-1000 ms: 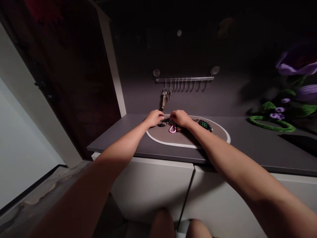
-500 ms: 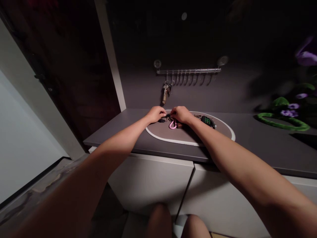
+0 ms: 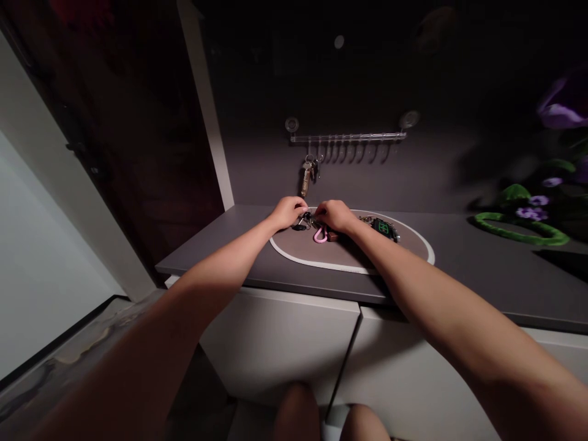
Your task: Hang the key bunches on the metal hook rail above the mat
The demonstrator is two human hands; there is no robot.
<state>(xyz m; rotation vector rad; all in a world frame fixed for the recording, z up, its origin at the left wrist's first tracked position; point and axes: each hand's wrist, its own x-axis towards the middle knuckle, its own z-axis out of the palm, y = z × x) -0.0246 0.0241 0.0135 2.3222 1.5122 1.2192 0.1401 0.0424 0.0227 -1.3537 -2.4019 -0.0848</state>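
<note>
A bunch of keys (image 3: 305,219) is between my hands, low over an oval brown mat (image 3: 316,260) with a white border. From the left side, my left hand (image 3: 287,211) pinches the keys with thumb and fingers. My right hand (image 3: 336,214) is closed at their other end, its fingertips partly hidden by the hand itself. A pink loop strap (image 3: 320,236) lies just below the right fingers. Beside it is a small brown block (image 3: 332,236). Near my right wrist sits a dark object with green markings (image 3: 382,228), among other small metallic things.
On the wall, a clear hook rail (image 3: 349,138) carries another set of keys with a brown tag (image 3: 305,182) at its left end. Purple flowers (image 3: 533,213) and a green fuzzy ring (image 3: 521,231) are at the right of the grey counter (image 3: 468,275). White cabinet doors (image 3: 285,337) stand below.
The keys between my hands have shifted, and more of their metal shows beside my left fingertips. Both hands stay nearly in place; the view has tilted slightly.
</note>
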